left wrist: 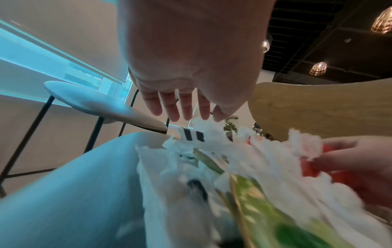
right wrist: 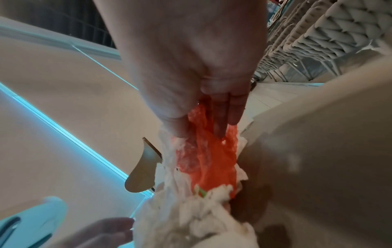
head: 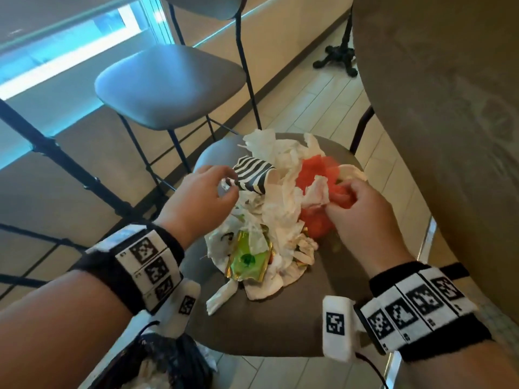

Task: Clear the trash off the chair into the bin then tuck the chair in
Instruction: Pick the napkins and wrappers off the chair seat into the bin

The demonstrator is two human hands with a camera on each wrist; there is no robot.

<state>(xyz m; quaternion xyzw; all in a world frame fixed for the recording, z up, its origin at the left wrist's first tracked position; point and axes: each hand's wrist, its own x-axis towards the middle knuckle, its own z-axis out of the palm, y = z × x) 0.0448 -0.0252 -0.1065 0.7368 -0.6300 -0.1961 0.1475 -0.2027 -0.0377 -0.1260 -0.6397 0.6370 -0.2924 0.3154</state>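
Crumpled white paper napkins (head: 280,209), thin orange plastic bag (head: 314,169), matt smooth chair seat (head: 269,327)

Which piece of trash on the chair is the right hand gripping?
The orange plastic bag, the only orange piece among white napkins, gripped by the right hand.

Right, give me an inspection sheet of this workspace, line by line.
Surface: grey chair seat, pulled out beside the table.
Job's things: trash pile on the seat; black-lined bin below its near edge.
Clutter: striped paper cup, green wrapper, white napkins.
Grips: left hand open by the cup; right hand grips the red plastic bag.
Cables: thin leads from the wrist cameras.
Surroundings: second chair, tiled floor.
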